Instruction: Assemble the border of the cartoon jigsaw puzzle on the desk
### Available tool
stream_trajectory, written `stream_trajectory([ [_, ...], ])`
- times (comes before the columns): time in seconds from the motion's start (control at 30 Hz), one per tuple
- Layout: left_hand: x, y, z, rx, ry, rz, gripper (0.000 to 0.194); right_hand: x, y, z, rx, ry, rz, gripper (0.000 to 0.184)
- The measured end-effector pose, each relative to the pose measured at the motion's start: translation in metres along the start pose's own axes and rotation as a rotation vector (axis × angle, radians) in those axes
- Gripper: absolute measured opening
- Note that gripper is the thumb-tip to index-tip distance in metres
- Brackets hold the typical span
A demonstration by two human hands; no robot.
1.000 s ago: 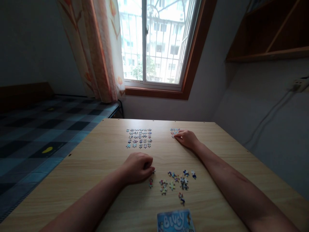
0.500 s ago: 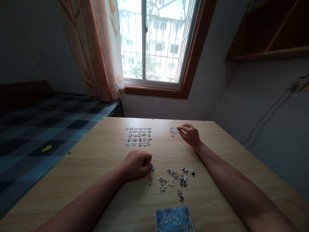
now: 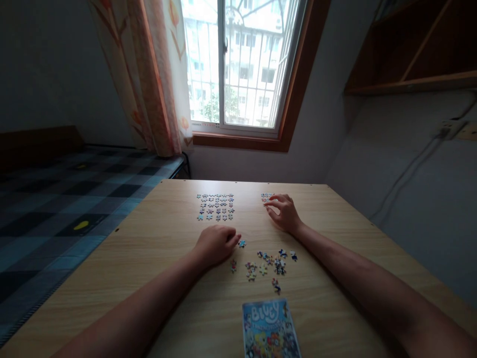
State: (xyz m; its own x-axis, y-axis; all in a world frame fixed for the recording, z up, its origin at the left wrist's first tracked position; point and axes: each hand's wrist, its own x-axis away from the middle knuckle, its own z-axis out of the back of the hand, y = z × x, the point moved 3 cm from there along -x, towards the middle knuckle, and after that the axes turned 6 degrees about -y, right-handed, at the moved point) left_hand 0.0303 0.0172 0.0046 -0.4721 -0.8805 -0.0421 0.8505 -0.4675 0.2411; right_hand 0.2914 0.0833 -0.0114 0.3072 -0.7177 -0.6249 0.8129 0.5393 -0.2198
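Small jigsaw pieces lie on a pale wooden table [image 3: 156, 258]. My left hand [image 3: 216, 244] rests knuckles-up at the middle, fingers loosely curled, its fingertips touching a blue loose piece [image 3: 242, 243]. Just right of it lies a scatter of loose pieces [image 3: 268, 263]. My right hand [image 3: 283, 211] reaches farther back, fingers spread and slightly bent, fingertips at a small joined cluster [image 3: 265, 197]. A neat grid of pieces [image 3: 216, 207] sits at the back left of the hands. Neither hand visibly holds a piece.
A blue puzzle box [image 3: 270, 329] lies at the near table edge. A checked bed [image 3: 55, 209] runs along the left. Behind the table are a window [image 3: 242, 64] and a curtain [image 3: 149, 74]; a wooden shelf [image 3: 410, 54] hangs at the upper right.
My right hand held a piece at the far cluster half a second ago; now its fingers are spread and nothing shows in them. My left hand's fingers have uncurled toward a blue piece. The view tilted down slightly.
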Motion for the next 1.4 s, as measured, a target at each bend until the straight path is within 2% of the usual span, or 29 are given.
stream_trajectory([
  [0.13, -0.001, -0.005, -0.001, 0.016, -0.009, -0.049, 0.033, 0.02, -0.024, 0.007, -0.09, -0.105, 0.104, 0.017],
  [0.23, -0.002, -0.006, -0.003, 0.008, -0.005, -0.058, 0.034, 0.028, -0.031, 0.009, -0.139, -0.163, 0.114, 0.019],
  [0.4, -0.002, -0.004, -0.003, 0.018, 0.025, -0.062, 0.039, 0.026, -0.027, 0.006, -0.213, -0.173, 0.086, 0.021],
  [0.47, 0.0, -0.002, -0.001, 0.079, 0.039, -0.11, 0.033, 0.023, -0.022, 0.004, -0.26, -0.159, 0.045, 0.022],
  [0.57, 0.003, 0.002, 0.004, 0.167, 0.026, -0.21, 0.013, 0.021, -0.013, 0.002, -0.344, -0.128, -0.035, 0.023],
  [0.73, 0.006, 0.005, 0.006, 0.176, -0.014, -0.266, 0.033, 0.023, -0.009, 0.003, -0.41, -0.111, -0.079, 0.025],
  [0.9, 0.008, 0.012, 0.003, 0.155, -0.054, -0.277, 0.041, 0.024, -0.024, 0.009, -0.346, -0.159, 0.053, 0.029],
  [1.03, 0.008, 0.019, 0.001, 0.156, -0.094, -0.225, 0.04, 0.026, -0.038, 0.012, -0.275, -0.236, 0.151, 0.027],
  [1.27, 0.005, 0.014, -0.001, 0.187, -0.04, -0.194, 0.041, 0.029, -0.061, 0.011, -0.256, -0.341, 0.298, 0.029],
  [1.4, 0.005, 0.012, -0.002, 0.181, -0.038, -0.208, 0.04, 0.029, -0.062, 0.01, -0.2, -0.349, 0.298, 0.019],
])
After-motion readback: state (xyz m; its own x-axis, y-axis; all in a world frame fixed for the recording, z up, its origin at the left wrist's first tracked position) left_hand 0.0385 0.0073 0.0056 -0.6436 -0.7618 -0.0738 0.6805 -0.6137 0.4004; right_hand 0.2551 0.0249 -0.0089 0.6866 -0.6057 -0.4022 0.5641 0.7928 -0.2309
